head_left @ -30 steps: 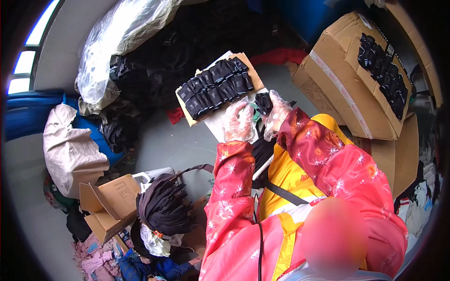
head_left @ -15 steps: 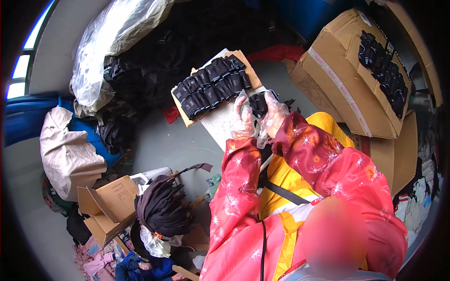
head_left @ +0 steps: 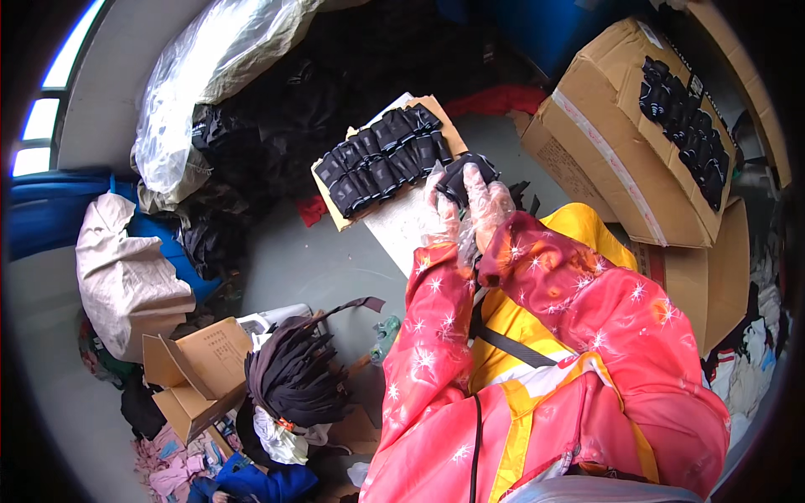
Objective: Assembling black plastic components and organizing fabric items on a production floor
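Observation:
Both my hands wear thin clear plastic gloves, with red patterned sleeves over my forearms. My left hand and my right hand are together on a small folded black fabric piece, held just above a pale board. Beyond it lies a flat piece of cardboard carrying two rows of several similar folded black pieces. The held piece sits at the near right end of those rows.
A large cardboard box to the right has more black pieces on top. A heap of black cloth and a clear plastic bag lie behind. A small open box, black strips and a grey sack sit left.
My hands rose toward the rows and closed together on the black piece, which now sits higher between the fingers. The view has shifted a little as my head moved.

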Available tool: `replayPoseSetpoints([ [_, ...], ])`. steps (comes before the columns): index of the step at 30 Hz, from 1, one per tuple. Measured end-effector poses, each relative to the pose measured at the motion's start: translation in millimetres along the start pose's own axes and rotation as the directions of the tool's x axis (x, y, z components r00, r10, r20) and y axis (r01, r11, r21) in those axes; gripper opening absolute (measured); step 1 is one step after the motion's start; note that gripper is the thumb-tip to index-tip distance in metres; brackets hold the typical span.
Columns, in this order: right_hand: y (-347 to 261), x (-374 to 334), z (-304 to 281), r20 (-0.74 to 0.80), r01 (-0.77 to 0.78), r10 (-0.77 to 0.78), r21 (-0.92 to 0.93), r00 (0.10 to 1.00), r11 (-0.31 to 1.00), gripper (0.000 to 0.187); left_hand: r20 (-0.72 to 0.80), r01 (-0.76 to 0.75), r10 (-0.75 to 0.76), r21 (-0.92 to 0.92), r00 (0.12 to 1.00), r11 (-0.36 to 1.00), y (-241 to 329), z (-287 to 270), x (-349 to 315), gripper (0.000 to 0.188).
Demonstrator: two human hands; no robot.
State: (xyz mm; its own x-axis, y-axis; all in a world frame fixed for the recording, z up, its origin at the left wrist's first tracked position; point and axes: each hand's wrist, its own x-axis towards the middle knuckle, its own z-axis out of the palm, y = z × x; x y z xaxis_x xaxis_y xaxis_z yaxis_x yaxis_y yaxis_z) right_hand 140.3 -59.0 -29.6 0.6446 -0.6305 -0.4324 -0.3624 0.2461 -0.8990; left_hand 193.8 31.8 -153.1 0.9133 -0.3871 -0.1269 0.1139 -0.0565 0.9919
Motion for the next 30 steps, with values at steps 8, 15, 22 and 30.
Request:
replayPoseSetpoints([
  [8,52,43,-10,0.09,-0.428,0.427,0.366,0.9,0.826,0.043,-0.075,-0.158,0.168,0.122,0.983,0.98,34,1,-12,0.033],
  [15,39,19,-14,0.086,-0.397,0.392,0.324,0.916,0.858,0.042,-0.13,-0.143,0.166,0.167,0.977,0.976,41,10,-17,0.036],
  [22,37,23,-9,0.164,-0.458,0.43,0.393,0.888,0.797,0.064,-0.093,-0.022,0.044,0.225,0.995,0.974,39,6,-9,0.041],
  [30,29,27,-11,0.125,-0.444,0.436,0.431,0.891,0.785,0.041,-0.074,-0.167,0.169,0.033,0.983,0.985,20,3,-13,0.041],
])
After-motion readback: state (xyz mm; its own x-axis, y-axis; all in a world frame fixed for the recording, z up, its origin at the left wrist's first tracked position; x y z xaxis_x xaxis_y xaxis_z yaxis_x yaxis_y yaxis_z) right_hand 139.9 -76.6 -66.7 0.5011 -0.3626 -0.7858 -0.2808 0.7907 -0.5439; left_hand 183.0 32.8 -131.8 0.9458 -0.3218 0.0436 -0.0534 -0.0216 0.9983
